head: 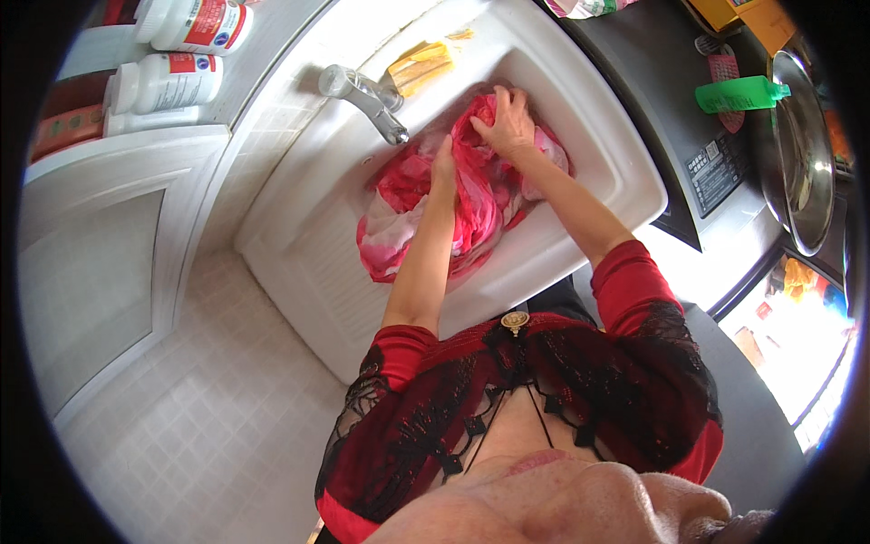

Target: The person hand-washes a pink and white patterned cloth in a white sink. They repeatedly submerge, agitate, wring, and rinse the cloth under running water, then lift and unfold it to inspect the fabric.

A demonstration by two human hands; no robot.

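A wet red, pink and white cloth (476, 211) lies bunched in the basin of a white ceramic laundry sink (612, 163), partly in water. My left hand (444, 166) grips a fold near the middle, with its thumb up and its fingers hidden behind the fabric. On the cloth's far right part, my right hand (511, 126) holds another fold between its thumb and spread fingers. Behind the basin stands a chrome faucet (370, 102) with its spout over the cloth; no stream of water shows. A yellow bar-like package (421, 68) rests on the rim beside the faucet.
A ribbed washboard slope (326, 272) forms the sink's left side. White bottles (170, 81) stand on a shelf at upper left, above a white cabinet door (95, 265). To the right, a green bottle (737, 94), a pink brush (727, 95) and a metal basin (802, 156) sit on a dark appliance (632, 61).
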